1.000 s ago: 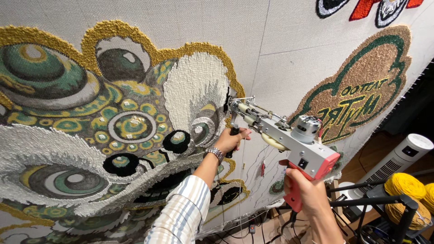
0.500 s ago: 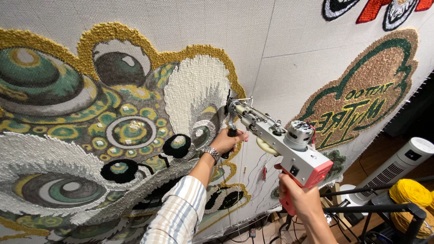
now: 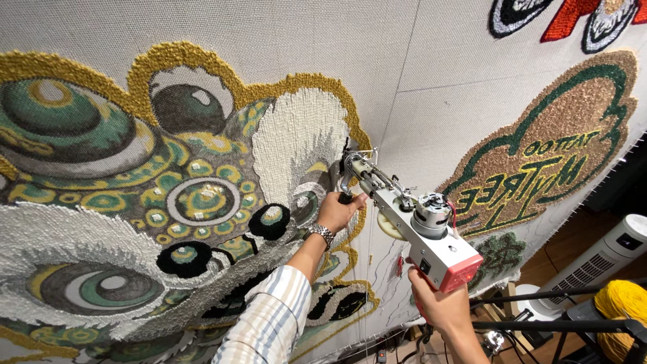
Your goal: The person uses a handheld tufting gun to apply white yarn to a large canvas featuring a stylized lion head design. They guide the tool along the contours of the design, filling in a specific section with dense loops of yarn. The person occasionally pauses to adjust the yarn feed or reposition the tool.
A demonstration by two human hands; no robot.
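Hands (image 3: 340, 210) press tufting gun (image 3: 404, 216) against cream patch's (image 3: 296, 145) lower edge.

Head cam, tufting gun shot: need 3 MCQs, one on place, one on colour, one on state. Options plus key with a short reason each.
1. Where does the tip of the tufting gun meet the cloth?
A. At the right edge of the white tufted patch
B. On the brown lettered patch
C. On the bare cloth at top left

2. What colour is the rear end of the gun's body?
A. Green
B. Pink-red
C. Black

3. How do the hands hold the gun?
A. Only the right hand grips it
B. Both hands are off it
C. The left hand grips the front handle, the right hand the rear grip

Answers:
1. A, the needle end sits against the cloth beside the white pile.
2. B, the back cap under the motor is pink-red.
3. C, both hands are closed around handles, the left one wearing a metal wristwatch.
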